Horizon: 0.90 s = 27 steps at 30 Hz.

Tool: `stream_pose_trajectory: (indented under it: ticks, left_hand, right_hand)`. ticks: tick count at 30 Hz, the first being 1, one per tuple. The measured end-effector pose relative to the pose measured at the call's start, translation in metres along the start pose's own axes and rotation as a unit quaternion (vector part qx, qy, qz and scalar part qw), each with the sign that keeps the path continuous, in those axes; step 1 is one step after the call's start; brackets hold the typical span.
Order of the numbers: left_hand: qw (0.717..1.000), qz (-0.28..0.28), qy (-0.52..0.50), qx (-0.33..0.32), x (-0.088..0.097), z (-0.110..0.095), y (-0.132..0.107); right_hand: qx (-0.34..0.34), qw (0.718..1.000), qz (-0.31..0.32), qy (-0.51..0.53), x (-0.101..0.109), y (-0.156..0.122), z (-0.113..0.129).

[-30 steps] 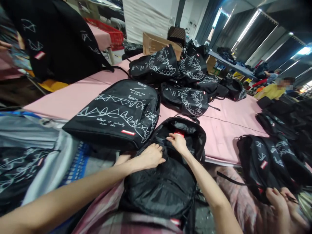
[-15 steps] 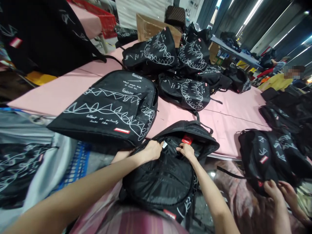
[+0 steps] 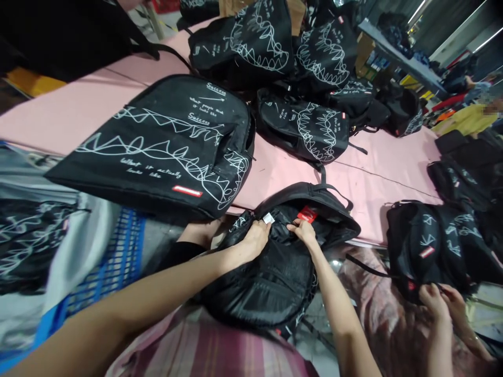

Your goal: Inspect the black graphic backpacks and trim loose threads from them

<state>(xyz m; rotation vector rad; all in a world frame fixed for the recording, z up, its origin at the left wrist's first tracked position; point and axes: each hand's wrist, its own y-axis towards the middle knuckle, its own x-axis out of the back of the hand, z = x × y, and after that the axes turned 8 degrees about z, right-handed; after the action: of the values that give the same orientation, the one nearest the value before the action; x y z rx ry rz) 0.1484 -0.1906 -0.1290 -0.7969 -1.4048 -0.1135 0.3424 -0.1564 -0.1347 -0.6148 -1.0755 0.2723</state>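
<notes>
A: We've got both hands on the open backpack [image 3: 271,272] here, low and centre, sitting on our lap at the near edge of the pink bench [image 3: 377,173].

B: Yes, and our left hand [image 3: 254,239] is curled over the lining at the mouth of the bag, fingers pressed together on the fabric, right beside a small white tag [image 3: 269,218].

A: Our right hand [image 3: 303,231] is just at three o'clock of the left one, fingertips pinching the lining under the red label [image 3: 307,214]. The two hands are near each other but apart.

B: The bag's top flap [image 3: 314,196] arches over at twelve o'clock of both hands, with a strap [image 3: 323,173] running up onto the bench.

A: At ten o'clock of the hands we see a large flat backpack [image 3: 165,146] with white scribble print, lying on the bench and hanging over its near edge.

B: And at twelve o'clock, farther back, there's a pile of printed backpacks [image 3: 302,78], touching and overlapping each other.

A: Over at four o'clock, a co-worker's hands [image 3: 440,303] are on another black backpack [image 3: 424,246] at the bench edge. We can't tell how those fingers are set.

B: At eight o'clock, a blue crate [image 3: 118,256] with grey cloth [image 3: 78,251] draped beside it. Our plaid clothing [image 3: 220,351] shows at six o'clock.
</notes>
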Motion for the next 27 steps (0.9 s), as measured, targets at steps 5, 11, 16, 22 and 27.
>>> stream_pose_trajectory:
  ticks: [5,11,16,22,27]
  left_hand:
    - [1.000,-0.008,-0.006,0.023,-0.004,-0.005,0.003]
    - [0.999,-0.023,-0.027,0.035,-0.013,-0.008,0.009]
    - [0.997,-0.037,-0.051,0.037,-0.018,-0.008,0.012]
    - [0.995,-0.057,-0.079,0.037,-0.021,-0.009,0.011]
    - [0.995,-0.058,-0.077,0.038,-0.020,-0.010,0.010]
  right_hand:
    - [0.010,1.000,-0.006,0.003,-0.001,0.001,-0.002]
    - [0.010,1.000,-0.006,0.005,-0.004,0.003,-0.004]
    - [0.010,1.000,-0.010,0.008,-0.004,0.004,-0.005]
    - [0.010,1.000,-0.020,0.010,-0.005,0.006,-0.007]
    - [0.012,1.000,-0.022,0.011,-0.006,0.007,-0.008]
